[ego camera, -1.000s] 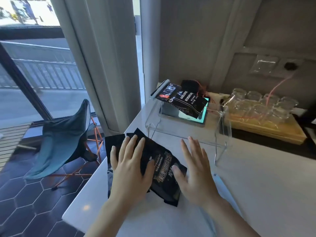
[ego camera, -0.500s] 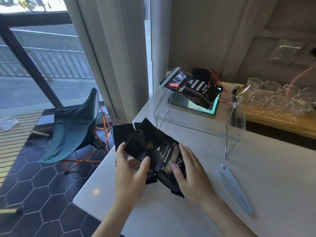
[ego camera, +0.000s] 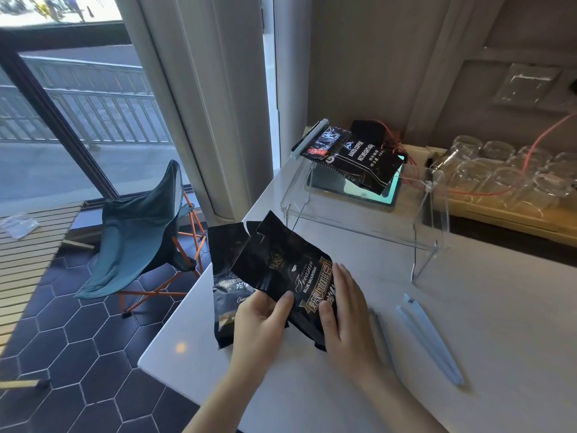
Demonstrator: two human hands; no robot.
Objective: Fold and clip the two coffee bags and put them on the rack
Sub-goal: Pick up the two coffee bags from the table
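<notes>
White tabletop (ego camera: pixel 468 307) beneath me: my left hand (ego camera: pixel 260 326) and right hand (ego camera: pixel 345 310) both grip the Blue Mountain coffee bag (ego camera: pixel 281 264), its top lifted, before the clear rack (ego camera: pixel 359 220).

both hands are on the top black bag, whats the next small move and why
Probably fold its open top edge down: the top coffee bag is gripped by the left hand and right hand, unfolded, and the blue clips lie unused beside it.

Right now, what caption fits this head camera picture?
Both hands, left hand and right hand, lift a Blue Mountain coffee bag off the white table.
</notes>
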